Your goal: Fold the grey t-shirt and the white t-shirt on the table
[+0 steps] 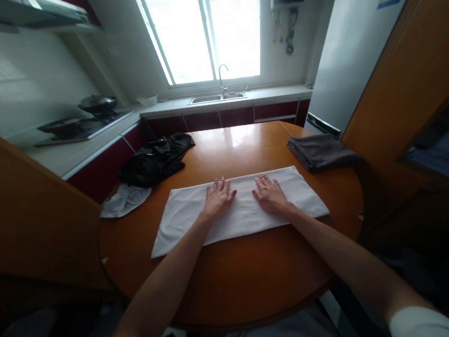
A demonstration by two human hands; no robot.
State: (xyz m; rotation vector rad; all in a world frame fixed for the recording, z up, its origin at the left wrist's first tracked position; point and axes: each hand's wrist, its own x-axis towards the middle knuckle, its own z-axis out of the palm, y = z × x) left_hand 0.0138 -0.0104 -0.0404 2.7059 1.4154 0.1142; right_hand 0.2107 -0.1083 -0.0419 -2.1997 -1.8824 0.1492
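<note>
A white cloth (182, 220), folded into a long strip, lies across the round wooden table (239, 278) in the head view. My left hand (218, 198) rests flat on its middle with fingers stretched out. My right hand (270, 192) lies flat beside it, a little to the right, fingers also spread, palm down on the cloth. Neither hand holds anything.
A crumpled black garment (154, 161) sits at the table's far left, with a light grey cloth (125, 200) hanging at the edge below it. A folded dark grey cloth (320, 151) lies at the far right. Behind are a counter with sink (217, 97), stove pans (97, 103) and a fridge (350, 45).
</note>
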